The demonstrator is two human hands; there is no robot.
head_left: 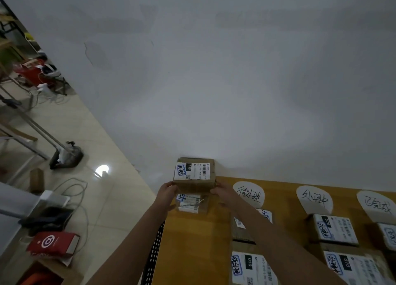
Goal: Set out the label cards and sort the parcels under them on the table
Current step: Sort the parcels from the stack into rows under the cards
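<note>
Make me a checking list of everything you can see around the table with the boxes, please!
Surface: wooden table against a grey wall.
Job's things: three white label cards along the far edge, with parcels below them; one cardboard box held up at the far left corner, above another parcel.
Clutter: nothing seen on the table besides cards and parcels.
Grippers: left hand and right hand grip opposite sides of the held box.
Cables: grey cables loop on the floor to the left.
Surroundings: tiled floor, red bag, stand base.
</note>
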